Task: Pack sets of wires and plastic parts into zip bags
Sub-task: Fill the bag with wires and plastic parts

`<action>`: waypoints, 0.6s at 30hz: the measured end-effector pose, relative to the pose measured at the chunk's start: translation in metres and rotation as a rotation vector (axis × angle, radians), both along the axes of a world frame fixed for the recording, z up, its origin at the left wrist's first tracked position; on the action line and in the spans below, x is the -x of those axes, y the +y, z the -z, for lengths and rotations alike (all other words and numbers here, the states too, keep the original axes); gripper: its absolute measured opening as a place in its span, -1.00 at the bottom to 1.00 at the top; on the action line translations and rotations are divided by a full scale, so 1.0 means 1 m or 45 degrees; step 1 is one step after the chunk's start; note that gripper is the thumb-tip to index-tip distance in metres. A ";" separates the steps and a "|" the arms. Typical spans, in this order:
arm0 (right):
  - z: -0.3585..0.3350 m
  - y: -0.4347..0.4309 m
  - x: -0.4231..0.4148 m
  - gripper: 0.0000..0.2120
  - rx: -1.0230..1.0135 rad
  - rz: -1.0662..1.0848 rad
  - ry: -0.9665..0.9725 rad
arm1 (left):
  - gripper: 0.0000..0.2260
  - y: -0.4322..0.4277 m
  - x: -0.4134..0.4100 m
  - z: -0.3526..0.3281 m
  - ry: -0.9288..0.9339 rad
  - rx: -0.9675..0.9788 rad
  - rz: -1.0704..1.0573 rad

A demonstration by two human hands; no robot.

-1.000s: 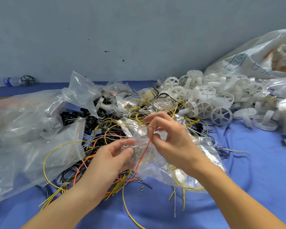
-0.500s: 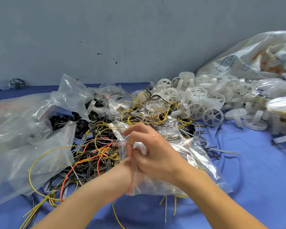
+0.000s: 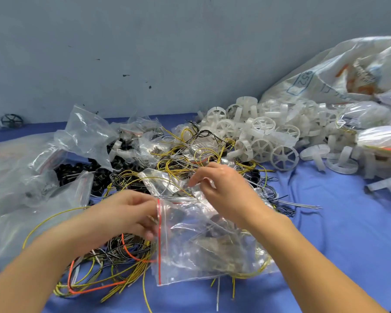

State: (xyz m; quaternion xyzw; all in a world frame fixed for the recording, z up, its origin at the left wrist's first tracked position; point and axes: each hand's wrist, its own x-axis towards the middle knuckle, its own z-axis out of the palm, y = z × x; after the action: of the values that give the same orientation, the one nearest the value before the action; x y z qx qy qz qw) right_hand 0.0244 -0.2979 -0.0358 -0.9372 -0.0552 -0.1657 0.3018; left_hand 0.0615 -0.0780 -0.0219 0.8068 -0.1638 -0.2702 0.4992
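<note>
Trouble sits at the mouth of the zip bag [image 3: 201, 245], which lies toward the near edge of the blue-covered table [image 3: 348, 233], partly on the tangle of loose wires [image 3: 113, 269]. Your left hand [image 3: 127, 213] has its fingers curled on the red-striped mouth, though blur hides the exact hold. Your right hand [image 3: 228, 193] has its fingertips bunched together at the far end of that mouth, apparently pinching the film. Stray wire ends show from under the bag, so lifting it could drag neighbouring strands along, and a strand caught in the strip would likely stop it sealing. White plastic wheels [image 3: 260, 143] are heaped toward the far right edge
</note>
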 end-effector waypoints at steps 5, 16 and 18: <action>-0.001 -0.037 -0.012 -0.73 0.086 0.326 0.104 | -0.79 -0.001 -0.027 -0.013 -0.375 0.194 -0.376; -0.008 -0.109 -0.009 -0.66 -0.346 0.791 0.096 | -0.78 -0.222 -0.052 -0.007 -0.975 -0.581 0.447; -0.008 -0.109 -0.010 -0.67 -0.400 0.781 0.094 | -0.83 -0.241 -0.059 0.007 -0.998 -0.748 0.543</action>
State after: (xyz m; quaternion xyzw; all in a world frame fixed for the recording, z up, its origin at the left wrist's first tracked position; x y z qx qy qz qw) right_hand 0.0346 -0.4069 -0.0283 -0.8575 0.2664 -0.2213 0.3804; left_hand 0.1203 -0.3194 -0.0292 0.9019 -0.4157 -0.0785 0.0876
